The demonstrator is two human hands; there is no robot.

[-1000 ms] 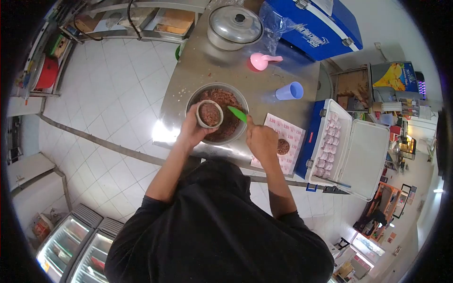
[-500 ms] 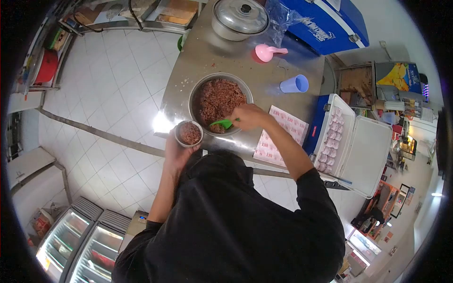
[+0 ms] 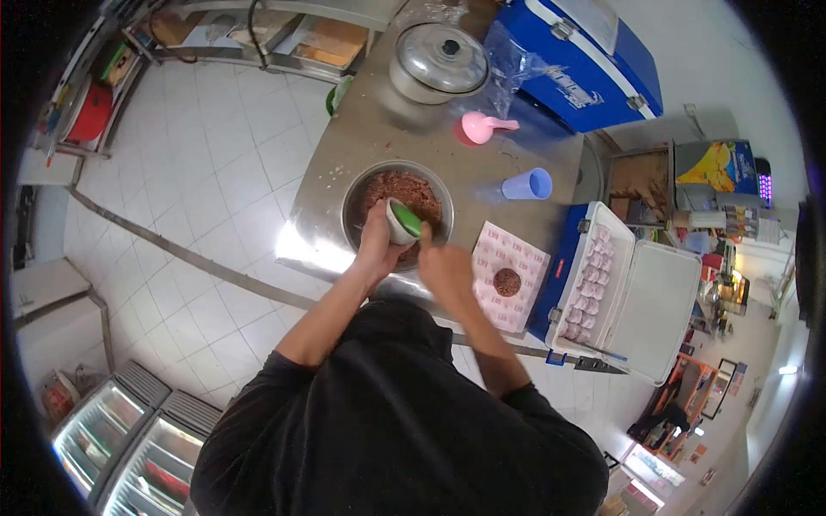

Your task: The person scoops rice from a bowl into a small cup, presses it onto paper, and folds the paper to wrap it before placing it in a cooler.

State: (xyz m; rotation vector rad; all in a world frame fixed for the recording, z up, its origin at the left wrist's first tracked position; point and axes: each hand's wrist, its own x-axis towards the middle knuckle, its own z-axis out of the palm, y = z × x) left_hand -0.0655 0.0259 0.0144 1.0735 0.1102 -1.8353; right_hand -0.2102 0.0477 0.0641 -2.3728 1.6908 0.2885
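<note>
My left hand (image 3: 377, 238) grips a small pale bowl (image 3: 394, 225), tilted over the large metal bowl (image 3: 349, 205) of reddish-brown rice (image 3: 403, 187). The green spoon (image 3: 405, 219) rests at the small bowl's mouth, its handle in my right hand (image 3: 443, 265), which is slightly blurred. To the right on the metal table, a round portion of the brown rice (image 3: 508, 282) lies on printed pink-and-white paper (image 3: 495, 249). What is left inside the small bowl is hidden by the spoon.
Behind are a lidded pot (image 3: 440, 58), a pink scoop (image 3: 482, 127), a blue-purple cup (image 3: 527, 184) and a closed blue cooler (image 3: 576, 64). An open cooler (image 3: 621, 245) holding wrapped packets stands right of the paper. The metal table (image 3: 331, 155) ends just before the body.
A round rice portion now lies on the paper, which was bare. The small bowl has moved right over the large bowl and tipped. The spoon has come out of the rice to it.
</note>
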